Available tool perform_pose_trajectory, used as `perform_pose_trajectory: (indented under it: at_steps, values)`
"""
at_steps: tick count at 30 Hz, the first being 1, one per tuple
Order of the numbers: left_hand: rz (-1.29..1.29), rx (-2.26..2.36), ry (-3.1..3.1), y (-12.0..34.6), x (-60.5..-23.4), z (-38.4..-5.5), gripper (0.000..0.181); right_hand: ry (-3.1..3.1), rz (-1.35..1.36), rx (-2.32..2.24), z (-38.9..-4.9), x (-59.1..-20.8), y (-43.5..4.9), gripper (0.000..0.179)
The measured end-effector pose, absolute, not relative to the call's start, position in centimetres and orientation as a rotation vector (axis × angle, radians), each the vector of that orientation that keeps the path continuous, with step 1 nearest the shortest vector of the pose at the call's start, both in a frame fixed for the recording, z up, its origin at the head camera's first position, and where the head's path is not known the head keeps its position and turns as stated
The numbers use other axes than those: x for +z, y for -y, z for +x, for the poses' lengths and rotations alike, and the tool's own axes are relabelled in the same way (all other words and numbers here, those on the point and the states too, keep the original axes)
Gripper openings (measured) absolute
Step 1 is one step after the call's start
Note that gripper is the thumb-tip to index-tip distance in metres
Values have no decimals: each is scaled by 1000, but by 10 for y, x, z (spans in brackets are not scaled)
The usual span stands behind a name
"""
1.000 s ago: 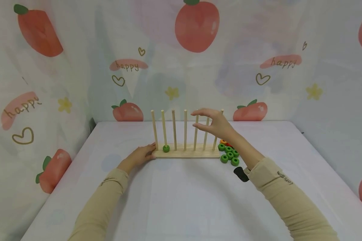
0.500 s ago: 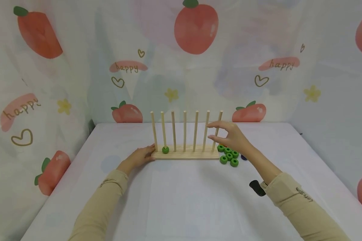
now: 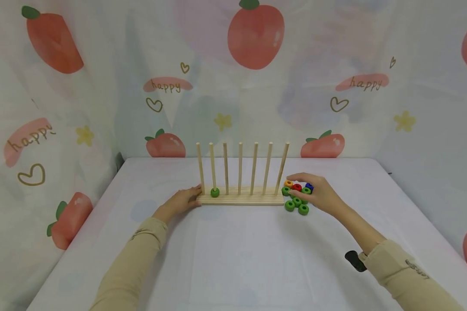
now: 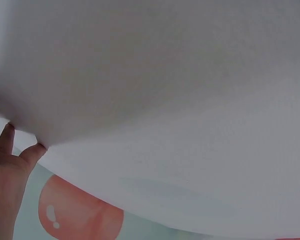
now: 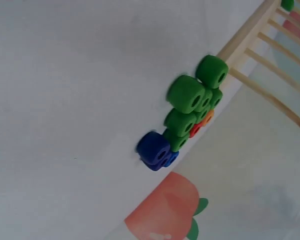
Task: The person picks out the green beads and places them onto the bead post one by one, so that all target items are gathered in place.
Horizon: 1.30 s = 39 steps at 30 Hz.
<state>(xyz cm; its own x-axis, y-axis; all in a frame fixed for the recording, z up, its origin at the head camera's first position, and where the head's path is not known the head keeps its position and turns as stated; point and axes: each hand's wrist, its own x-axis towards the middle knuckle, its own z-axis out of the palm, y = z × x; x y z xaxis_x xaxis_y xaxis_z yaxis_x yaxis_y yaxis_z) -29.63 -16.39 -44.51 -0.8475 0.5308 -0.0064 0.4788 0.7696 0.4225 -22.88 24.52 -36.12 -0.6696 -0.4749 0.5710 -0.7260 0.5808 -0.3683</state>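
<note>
Clustering green beads [image 3: 297, 201] — seven, perhaps

Arms [image 3: 138, 259] extended forward; right grip [image 3: 317, 193] parted, left grip [image 3: 180, 201] seemingly spread.

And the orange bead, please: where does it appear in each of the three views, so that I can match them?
Head: right of centre; the orange bead lies by the right end of the peg rack.
Left wrist: not in it.
Right wrist: right of centre, about mid-height.
Landmark: the red bead, next to it in the head and right wrist views.
</note>
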Motion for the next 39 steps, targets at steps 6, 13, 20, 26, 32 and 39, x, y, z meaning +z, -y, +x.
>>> perform_pose_trajectory:
  at_steps: [6, 13, 20, 26, 32, 39]
  values:
    - [801, 613, -2823, 164, -446, -297, 58, 2486, 872, 803, -222, -374, -260, 34]
    - [788, 630, -2818, 164, -447, -295, 58, 2574, 798, 791, -215, -387, -270, 34]
    - [811, 626, -2819, 163, -448, -295, 59, 2596, 804, 714, -213, -395, -284, 35]
    - [811, 633, -2836, 165, -445, -295, 58, 2620, 786, 704, -217, -399, -296, 32]
    - [813, 638, -2835, 166, -447, -297, 57, 2747, 730, 750, -221, -407, -302, 33]
    - [823, 651, -2831, 166, -446, -299, 58, 2852, 700, 805, -226, -416, -305, 33]
